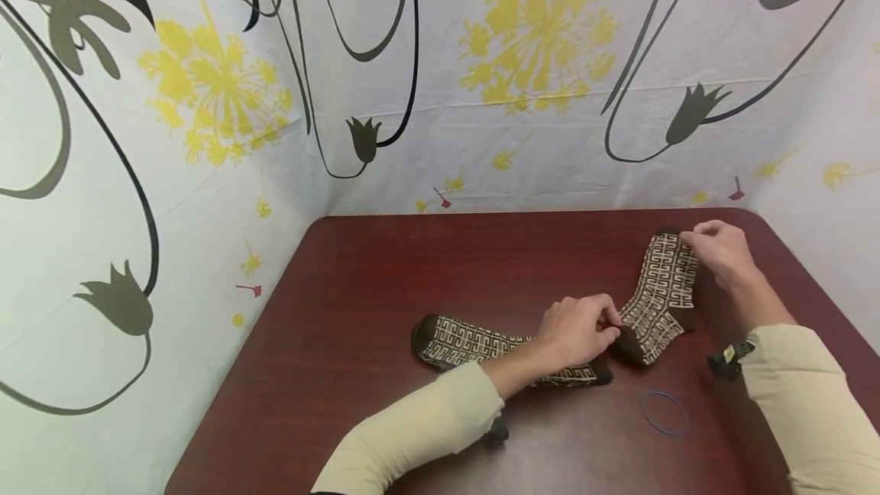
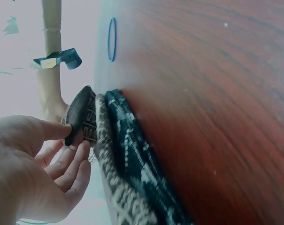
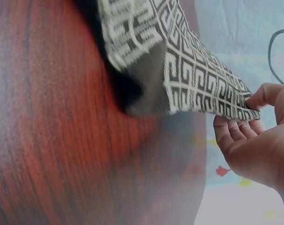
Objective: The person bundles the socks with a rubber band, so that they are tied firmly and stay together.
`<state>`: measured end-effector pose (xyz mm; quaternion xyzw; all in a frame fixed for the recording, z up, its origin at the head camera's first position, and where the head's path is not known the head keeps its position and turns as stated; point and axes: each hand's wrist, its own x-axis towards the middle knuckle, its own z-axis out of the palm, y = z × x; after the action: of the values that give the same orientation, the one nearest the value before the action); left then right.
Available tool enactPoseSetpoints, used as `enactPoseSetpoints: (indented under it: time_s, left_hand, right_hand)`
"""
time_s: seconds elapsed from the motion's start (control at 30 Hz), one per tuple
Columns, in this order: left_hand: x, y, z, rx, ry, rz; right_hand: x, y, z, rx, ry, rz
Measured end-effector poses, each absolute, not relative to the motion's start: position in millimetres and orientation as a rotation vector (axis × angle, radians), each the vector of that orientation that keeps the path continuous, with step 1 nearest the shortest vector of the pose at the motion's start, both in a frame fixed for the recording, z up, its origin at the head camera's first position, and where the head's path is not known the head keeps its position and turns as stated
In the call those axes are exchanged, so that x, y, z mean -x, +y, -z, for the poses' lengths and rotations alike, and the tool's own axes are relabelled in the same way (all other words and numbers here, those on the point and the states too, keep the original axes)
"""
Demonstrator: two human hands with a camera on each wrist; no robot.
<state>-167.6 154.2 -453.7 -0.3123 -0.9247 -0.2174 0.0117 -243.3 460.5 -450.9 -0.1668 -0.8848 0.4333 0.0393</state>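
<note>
A brown sock with a cream key pattern [image 1: 661, 281] stretches between both hands at the right of the table. My left hand [image 1: 576, 329] pinches its dark toe [image 2: 78, 112] between thumb and fingers. At the other end, my right hand [image 1: 722, 249] grips the cuff; in the right wrist view the patterned cuff [image 3: 226, 96] lies between thumb and fingers, with the plain brown heel [image 3: 149, 86] hanging nearer the camera. A second sock of like pattern [image 1: 474, 339] lies flat on the table, partly hidden under my left forearm.
A thin blue ring-shaped band [image 1: 664, 413] lies on the dark red wooden table [image 1: 357, 273], in front of the held sock. Beyond the table's back edge hangs a white sheet [image 1: 440, 136] printed with flowers. Dark wrist cameras [image 1: 729, 361] sit on the sleeves.
</note>
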Motion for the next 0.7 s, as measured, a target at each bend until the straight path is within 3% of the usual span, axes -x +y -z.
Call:
enactPoseSetpoints:
  time_s: [0.43, 0.7]
  left_hand:
    - [180, 105, 441, 0.952, -2.781, 1.496]
    - [184, 68, 435, 0.898, -2.725, 1.781]
  right_hand:
    - [237, 446, 437, 0.245, -2.530, -1.728]
    - [225, 426, 424, 0.179, -2.560, -1.751]
